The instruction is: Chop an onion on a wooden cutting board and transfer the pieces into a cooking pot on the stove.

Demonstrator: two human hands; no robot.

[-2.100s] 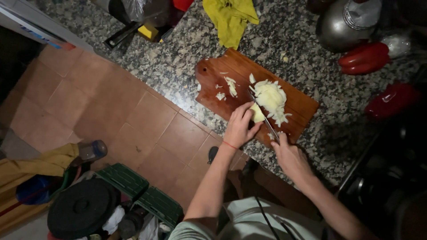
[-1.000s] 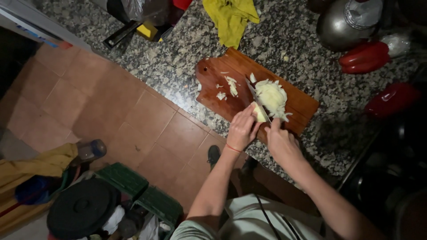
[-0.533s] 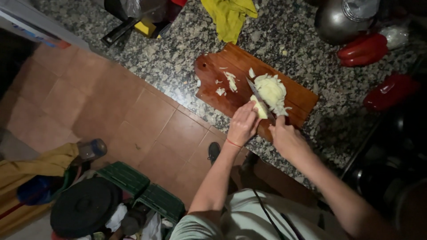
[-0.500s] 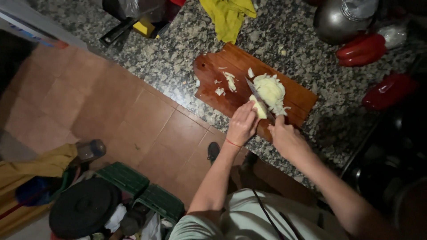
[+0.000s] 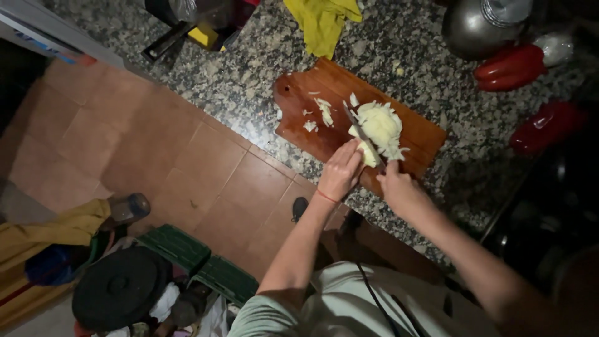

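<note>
A brown wooden cutting board (image 5: 312, 106) lies on a speckled granite counter (image 5: 249, 81). On the board sits a pile of chopped white onion (image 5: 382, 125), with a few loose bits to its left. My left hand (image 5: 342, 170) presses a remaining onion piece (image 5: 367, 153) at the board's near edge. My right hand (image 5: 397, 187) grips the handle of a knife (image 5: 357, 128). Its blade lies across the onion beside my left fingers.
Two red peppers (image 5: 508, 65) (image 5: 548, 125) and a metal pot (image 5: 477, 28) sit at the counter's right. A yellow cloth (image 5: 321, 22) lies behind the board. Below are a tiled floor (image 5: 156, 162), green crates (image 5: 193, 259), a black round lid (image 5: 118, 293) and a bottle (image 5: 128, 207).
The knife blade has moved from the right of the onion piece onto it, beside my left fingers. Both hands stay at the board's near edge. The camera has shifted slightly.
</note>
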